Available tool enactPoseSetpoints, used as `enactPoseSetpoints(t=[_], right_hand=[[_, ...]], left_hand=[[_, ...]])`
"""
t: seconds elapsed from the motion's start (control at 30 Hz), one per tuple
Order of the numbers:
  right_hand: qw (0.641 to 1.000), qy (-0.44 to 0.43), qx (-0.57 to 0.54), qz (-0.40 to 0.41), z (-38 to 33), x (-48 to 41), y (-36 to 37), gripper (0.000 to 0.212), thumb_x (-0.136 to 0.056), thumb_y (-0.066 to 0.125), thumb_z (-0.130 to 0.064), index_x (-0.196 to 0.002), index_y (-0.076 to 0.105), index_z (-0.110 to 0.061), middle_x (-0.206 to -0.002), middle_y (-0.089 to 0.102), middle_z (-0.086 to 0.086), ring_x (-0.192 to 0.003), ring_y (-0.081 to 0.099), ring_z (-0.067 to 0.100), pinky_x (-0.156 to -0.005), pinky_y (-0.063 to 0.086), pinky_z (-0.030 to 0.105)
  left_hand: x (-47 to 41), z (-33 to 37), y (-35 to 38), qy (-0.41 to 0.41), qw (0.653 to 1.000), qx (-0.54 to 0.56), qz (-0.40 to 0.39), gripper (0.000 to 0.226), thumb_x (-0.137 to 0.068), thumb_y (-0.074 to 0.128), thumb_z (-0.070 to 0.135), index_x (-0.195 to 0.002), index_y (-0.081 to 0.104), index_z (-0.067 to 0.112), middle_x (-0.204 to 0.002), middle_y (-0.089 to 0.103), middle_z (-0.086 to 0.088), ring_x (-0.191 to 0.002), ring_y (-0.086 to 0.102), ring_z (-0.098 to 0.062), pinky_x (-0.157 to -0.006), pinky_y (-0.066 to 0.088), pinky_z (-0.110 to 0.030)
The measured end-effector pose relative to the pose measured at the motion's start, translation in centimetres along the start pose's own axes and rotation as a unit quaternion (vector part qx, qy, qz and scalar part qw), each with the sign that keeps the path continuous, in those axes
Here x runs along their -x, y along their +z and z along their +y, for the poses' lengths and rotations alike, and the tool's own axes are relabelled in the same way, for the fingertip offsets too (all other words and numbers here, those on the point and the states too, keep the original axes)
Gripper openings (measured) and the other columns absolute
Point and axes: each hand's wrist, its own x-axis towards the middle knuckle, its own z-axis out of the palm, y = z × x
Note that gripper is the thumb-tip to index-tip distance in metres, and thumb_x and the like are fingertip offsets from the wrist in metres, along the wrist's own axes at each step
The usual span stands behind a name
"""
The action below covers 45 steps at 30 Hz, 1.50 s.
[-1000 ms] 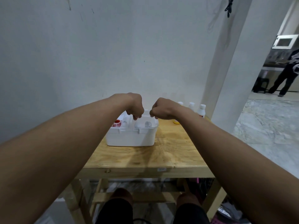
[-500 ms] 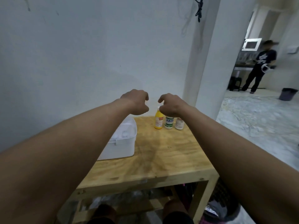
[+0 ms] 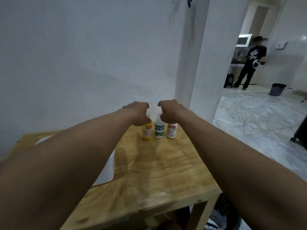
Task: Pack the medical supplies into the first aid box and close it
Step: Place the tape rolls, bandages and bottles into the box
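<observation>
Counter [image 3: 157, 171]: pale plywood with visible grain and darker stains, and a square front edge on plain timber legs.
Yellow bottle [image 3: 146, 132]: a small round plastic cylinder in translucent yellow with a paper label. It stands upright at the left end of a row near the counter's far edge.
Green-labelled bottle [image 3: 159, 130]: white plastic, narrowing to a slim white top. It stands upright in the middle, just beside both neighbours.
Red-labelled bottle [image 3: 172, 131]: white plastic with a red band and "70" printed on it. It stands upright at the right end.
Left hand [image 3: 137, 113]: knuckles up and fingers curled, covering the yellow bottle's cap. We cannot tell whether it grips.
Right hand [image 3: 171, 112]: fingers curled over the red-labelled bottle's top. Again, we cannot tell about a grip.
First aid box [image 3: 107, 171]: smooth white plastic on the counter's left part, well apart from the bottles (only slivers show past the left forearm).
Surroundings: a matte white wall [image 3: 83, 55], a square pillar [image 3: 199, 63] and a marbled grey floor [image 3: 249, 122].
</observation>
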Motion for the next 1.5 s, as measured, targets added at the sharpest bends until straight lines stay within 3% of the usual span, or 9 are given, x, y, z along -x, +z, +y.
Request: enactPoseSetpoints(t=[0.13, 0.33, 0.67, 0.83, 1.0, 1.3, 1.5], right_hand=[[0.999, 0.008, 0.044, -0.016, 0.7, -1.4, 1.2, 0.035, -0.098, 0.054, -0.029, -0.13, 0.056, -0.015, -0.127, 0.059, 0.01, -0.129, 0.038, 0.033, -0.102, 0.032, 0.051], [1.0, 0.001, 0.032, 0.0, 0.7, -1.9, 1.9, 0.035, -0.097, 0.059, -0.035, -0.129, 0.058, -0.021, -0.124, 0.061, 0.008, -0.127, 0.037, 0.031, -0.101, 0.029, 0.052], [0.999, 0.009, -0.029, 0.012, -0.6, -0.5, -0.7, 0.036, -0.091, 0.068, -0.038, -0.121, 0.062, -0.018, -0.121, 0.063, 0.003, -0.114, 0.054, 0.029, -0.093, 0.035, 0.047], [0.997, -0.017, -0.076, 0.015, -1.8, 1.1, -4.4, 0.044, -0.087, 0.074, -0.033, -0.122, 0.065, -0.009, -0.121, 0.066, 0.008, -0.107, 0.06, 0.027, -0.084, 0.048, 0.036], [0.994, -0.045, -0.097, 0.032, -4.3, 3.0, -8.0, 0.049, -0.087, 0.076, -0.031, -0.127, 0.065, -0.005, -0.126, 0.067, 0.012, -0.112, 0.061, 0.028, -0.077, 0.042, 0.03], [0.986, -0.097, -0.123, 0.047, -10.5, 4.8, -10.4, 0.044, -0.084, 0.078, -0.032, -0.12, 0.07, -0.008, -0.116, 0.07, 0.008, -0.093, 0.057, 0.019, -0.074, 0.042, 0.03], [0.984, -0.12, -0.127, 0.033, -13.6, 5.1, -9.8, 0.042, -0.083, 0.079, -0.031, -0.116, 0.072, -0.008, -0.111, 0.072, 0.007, -0.093, 0.061, 0.021, -0.073, 0.045, 0.031]], left_hand=[[-1.3, 0.3, 1.1, -0.005, 1.0, -0.028, 0.003, 0.062, -0.09, 0.063, 0.053, -0.143, 0.047, 0.026, -0.141, 0.054, -0.004, -0.124, 0.053, -0.027, -0.098, 0.048, -0.045], [-1.6, 0.4, 1.3, -0.017, 0.999, -0.016, 0.043, 0.042, -0.092, 0.066, 0.039, -0.13, 0.059, 0.024, -0.128, 0.061, -0.006, -0.111, 0.059, -0.029, -0.092, 0.052, -0.044], [0.6, -0.7, -2.2, -0.005, 0.998, 0.024, 0.059, 0.036, -0.097, 0.06, 0.023, -0.132, 0.056, 0.016, -0.13, 0.058, -0.01, -0.111, 0.058, -0.03, -0.09, 0.054, -0.042], [3.6, -2.3, -6.3, 0.005, 0.995, 0.047, 0.084, 0.033, -0.099, 0.055, 0.021, -0.131, 0.055, 0.015, -0.133, 0.054, -0.013, -0.112, 0.055, -0.029, -0.081, 0.048, -0.034], [7.4, -4.8, -9.6, -0.007, 0.993, 0.054, 0.103, 0.032, -0.098, 0.052, 0.019, -0.129, 0.056, 0.015, -0.133, 0.054, -0.012, -0.098, 0.047, -0.022, -0.075, 0.041, -0.031], [12.1, -9.1, -11.3, -0.031, 0.994, 0.046, 0.098, 0.029, -0.095, 0.054, 0.019, -0.124, 0.059, 0.019, -0.133, 0.054, -0.01, -0.1, 0.049, -0.022, -0.075, 0.042, -0.03], [13.4, -11.3, -10.0, -0.043, 0.995, 0.045, 0.083, 0.03, -0.094, 0.059, 0.019, -0.124, 0.059, 0.02, -0.133, 0.055, -0.008, -0.101, 0.051, -0.022, -0.077, 0.044, -0.031]])
